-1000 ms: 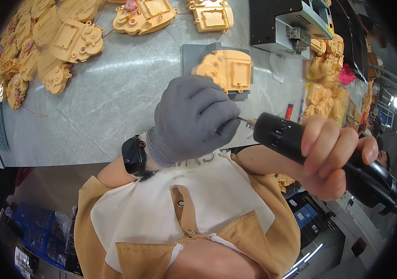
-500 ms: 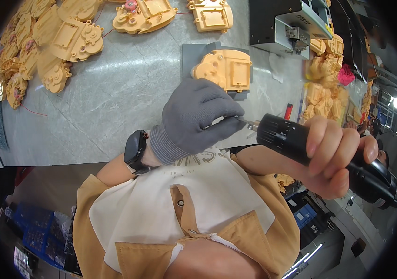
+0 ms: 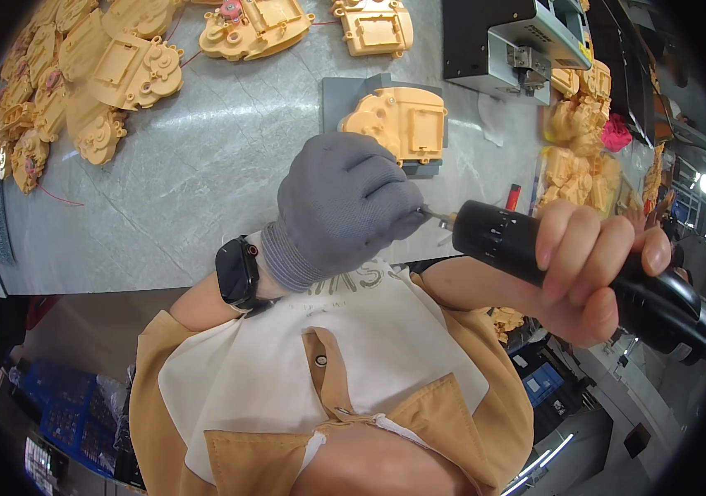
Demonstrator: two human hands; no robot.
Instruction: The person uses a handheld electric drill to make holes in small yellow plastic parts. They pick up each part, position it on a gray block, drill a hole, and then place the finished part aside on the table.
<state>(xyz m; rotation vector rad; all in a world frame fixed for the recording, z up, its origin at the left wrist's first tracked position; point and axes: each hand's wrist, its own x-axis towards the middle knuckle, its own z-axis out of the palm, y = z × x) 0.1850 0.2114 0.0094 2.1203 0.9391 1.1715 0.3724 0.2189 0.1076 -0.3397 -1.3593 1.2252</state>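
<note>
Our case (image 3: 412, 124) sat on the grey block (image 3: 338, 97). On our side of the case, our gloved left hand (image 3: 351, 211) had its fingers bunched together by the bit (image 3: 440, 217); we couldn't tell if they hid something small. To the right of the case, our right hand (image 3: 578, 269) was wrapped round the driver (image 3: 497, 236). We seemed to be getting the bit ready. The next move seemed to call for bringing it over the case, straight and steady.
</note>
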